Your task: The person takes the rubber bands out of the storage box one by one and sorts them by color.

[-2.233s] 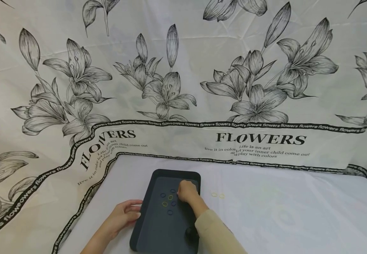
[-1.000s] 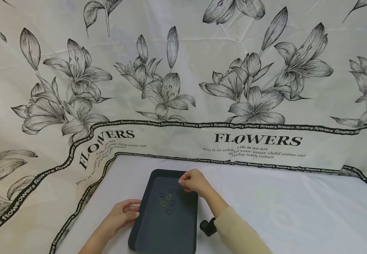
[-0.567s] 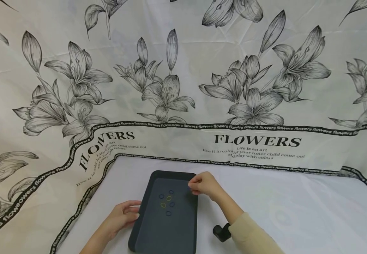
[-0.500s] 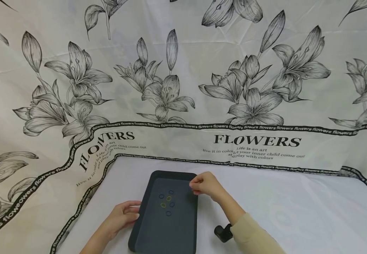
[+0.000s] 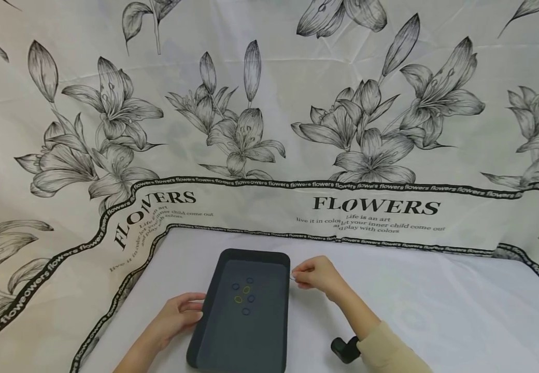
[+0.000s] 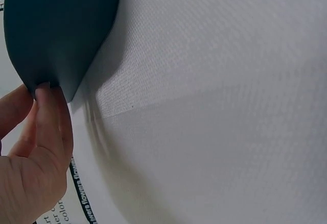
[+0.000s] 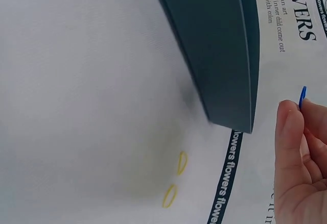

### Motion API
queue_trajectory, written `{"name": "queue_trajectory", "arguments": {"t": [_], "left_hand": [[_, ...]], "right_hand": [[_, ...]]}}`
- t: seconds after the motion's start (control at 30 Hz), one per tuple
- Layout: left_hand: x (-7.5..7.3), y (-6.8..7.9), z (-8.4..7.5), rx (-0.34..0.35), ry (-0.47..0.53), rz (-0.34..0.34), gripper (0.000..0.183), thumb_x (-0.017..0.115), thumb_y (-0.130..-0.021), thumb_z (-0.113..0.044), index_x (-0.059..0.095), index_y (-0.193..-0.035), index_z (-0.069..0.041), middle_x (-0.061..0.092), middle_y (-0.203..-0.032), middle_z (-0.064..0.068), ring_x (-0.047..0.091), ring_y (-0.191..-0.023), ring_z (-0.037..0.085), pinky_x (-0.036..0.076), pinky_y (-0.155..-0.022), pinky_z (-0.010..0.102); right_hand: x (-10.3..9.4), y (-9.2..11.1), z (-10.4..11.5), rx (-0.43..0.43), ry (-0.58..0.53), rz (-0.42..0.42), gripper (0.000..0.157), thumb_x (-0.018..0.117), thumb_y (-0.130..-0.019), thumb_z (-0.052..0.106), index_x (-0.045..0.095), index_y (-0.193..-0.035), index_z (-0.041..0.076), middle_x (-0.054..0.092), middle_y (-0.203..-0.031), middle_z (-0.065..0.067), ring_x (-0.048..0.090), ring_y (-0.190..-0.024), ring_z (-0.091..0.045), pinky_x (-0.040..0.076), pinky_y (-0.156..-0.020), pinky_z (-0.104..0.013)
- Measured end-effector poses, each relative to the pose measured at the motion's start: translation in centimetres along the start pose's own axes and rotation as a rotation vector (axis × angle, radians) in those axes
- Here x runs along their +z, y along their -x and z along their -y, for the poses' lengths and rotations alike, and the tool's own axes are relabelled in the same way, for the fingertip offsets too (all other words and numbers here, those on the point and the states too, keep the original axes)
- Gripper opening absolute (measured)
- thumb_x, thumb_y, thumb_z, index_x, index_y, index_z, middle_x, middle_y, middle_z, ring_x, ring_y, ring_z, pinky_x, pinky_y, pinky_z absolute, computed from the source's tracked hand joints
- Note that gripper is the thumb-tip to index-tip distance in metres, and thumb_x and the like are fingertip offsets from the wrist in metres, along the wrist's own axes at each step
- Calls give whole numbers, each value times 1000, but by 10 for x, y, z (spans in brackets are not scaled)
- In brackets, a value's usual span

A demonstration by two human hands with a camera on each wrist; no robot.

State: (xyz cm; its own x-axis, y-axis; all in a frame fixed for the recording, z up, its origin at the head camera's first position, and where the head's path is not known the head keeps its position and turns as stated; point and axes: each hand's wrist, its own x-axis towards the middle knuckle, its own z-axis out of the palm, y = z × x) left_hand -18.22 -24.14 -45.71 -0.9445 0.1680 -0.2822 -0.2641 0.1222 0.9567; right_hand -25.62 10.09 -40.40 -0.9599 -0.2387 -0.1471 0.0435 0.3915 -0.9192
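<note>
One thin blue ring is pinched between thumb and fingertips of the right hand — its long axis points outward from them, just beside the dark tray. The left hand, fingers loosely extended, touches the tray's other side.

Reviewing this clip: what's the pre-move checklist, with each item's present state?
1. Right grip pinching a blue ring: ok.
2. That ring clear of the tray: ok, just beyond its right edge in the head view.
3. Left grip touching the tray's left edge: ok; whether it pinches, cannot tell.
4. Table rings apart: ok, two yellow, with a gap between.
5. Tray emptied of rings: not ok, four blue and two yellow inside.
</note>
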Motion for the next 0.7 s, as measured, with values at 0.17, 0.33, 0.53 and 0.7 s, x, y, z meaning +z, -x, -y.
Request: {"name": "queue_trajectory", "arguments": {"t": [0.17, 0.33, 0.53, 0.7], "left_hand": [[-1, 1, -1, -1, 7, 13, 52, 61, -84, 3, 40, -131, 13, 62, -110, 18, 63, -91, 19, 52, -76, 32], [-1, 1, -1, 5, 9, 23, 52, 61, -85, 3, 39, -131, 14, 62, -109, 17, 63, -91, 18, 52, -75, 31], [-1, 2, -1, -2, 7, 21, 52, 60, -85, 3, 39, -131, 13, 62, -109, 17, 63, -91, 19, 52, -76, 32], [-1, 2, -1, -7, 6, 18, 52, 61, -85, 3, 40, -131, 13, 62, -110, 17, 63, -92, 19, 52, -76, 32]], "right_hand": [[-4, 5, -8, 30, 3, -14, 15, 67, -82, 2, 68, -91, -10, 68, -80, -15, 62, -64, -13, 54, -62, -29], [-6, 7, -19, 49, 12, -31, 12, 68, -81, 0, 68, -88, -9, 68, -79, -17, 61, -62, -12, 54, -60, -28], [-2, 9, -35, 82, 49, -54, 8, 70, -80, 1, 70, -84, -6, 68, -73, -9, 58, -60, -12, 52, -59, -27], [2, 11, -48, 79, 70, -53, 7, 70, -79, 0, 69, -82, -6, 65, -66, -5, 56, -56, -11, 49, -55, -25]]}}
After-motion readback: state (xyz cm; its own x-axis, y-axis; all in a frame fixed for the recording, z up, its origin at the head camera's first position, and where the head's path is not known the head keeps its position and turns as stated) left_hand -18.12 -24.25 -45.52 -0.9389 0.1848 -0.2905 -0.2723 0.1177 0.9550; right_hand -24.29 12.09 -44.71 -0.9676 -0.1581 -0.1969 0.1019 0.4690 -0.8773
